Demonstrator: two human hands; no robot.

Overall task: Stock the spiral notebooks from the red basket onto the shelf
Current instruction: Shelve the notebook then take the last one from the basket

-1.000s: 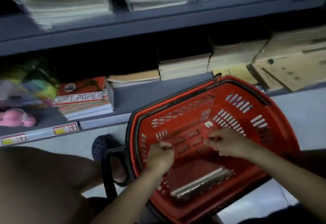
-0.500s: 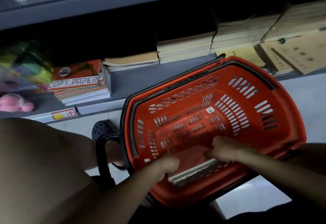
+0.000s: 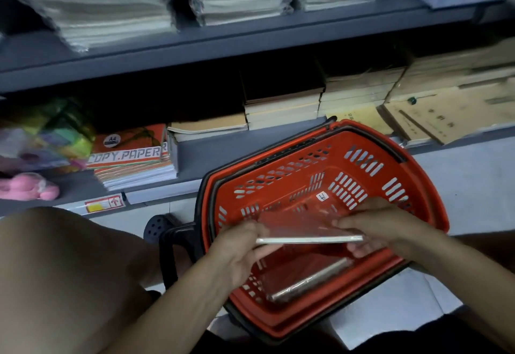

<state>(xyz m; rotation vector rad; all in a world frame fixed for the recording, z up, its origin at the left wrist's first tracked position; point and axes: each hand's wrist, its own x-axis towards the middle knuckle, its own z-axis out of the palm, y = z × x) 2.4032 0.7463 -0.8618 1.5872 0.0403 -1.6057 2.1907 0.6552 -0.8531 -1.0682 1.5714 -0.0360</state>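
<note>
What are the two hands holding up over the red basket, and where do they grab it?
A red notebook. The left hand grips its left end and the right hand its right end, above the red basket.

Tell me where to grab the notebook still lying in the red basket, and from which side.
Probably by its two short ends, coming straight down from above. The notebook lies flat on the floor of the basket, its pale edge facing you, with walls close around, so a sideways reach looks blocked. The left hand and right hand hold another notebook that way.
</note>
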